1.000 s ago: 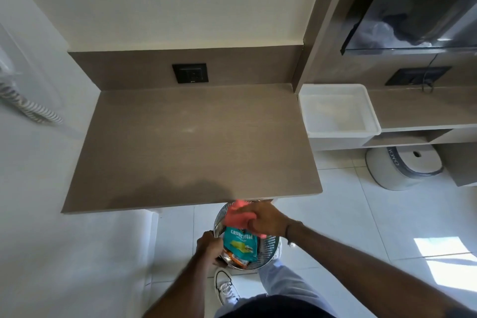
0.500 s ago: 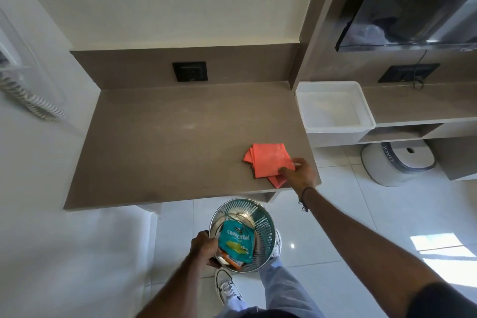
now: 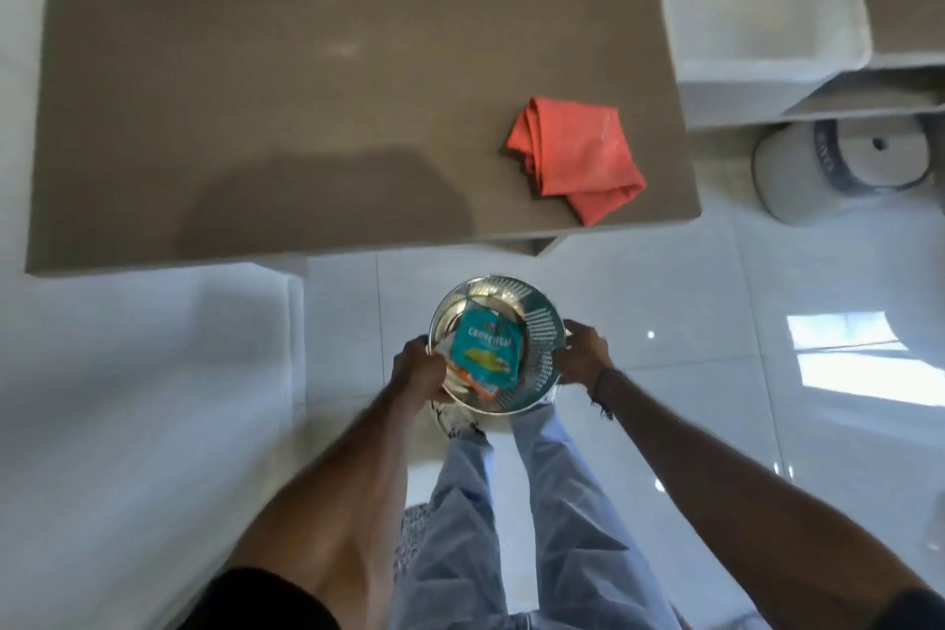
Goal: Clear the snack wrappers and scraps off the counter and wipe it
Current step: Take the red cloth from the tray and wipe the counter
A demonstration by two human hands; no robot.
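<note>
Gripping the bin [image 3: 544, 348] rim, my left hand [image 3: 419, 371] and right hand [image 3: 583, 353] curled their fingers around it, wrappers [image 3: 486, 350] inside. The counter [image 3: 255, 67] looked cleared; I judged setting the bin down came next, the cloth [image 3: 578, 154] waiting at one o'clock.

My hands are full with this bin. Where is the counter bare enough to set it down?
The counter is bare across its left and middle, left of the red cloth. Only the near right corner is taken, by that cloth. Both hands hold the metal bin.
</note>
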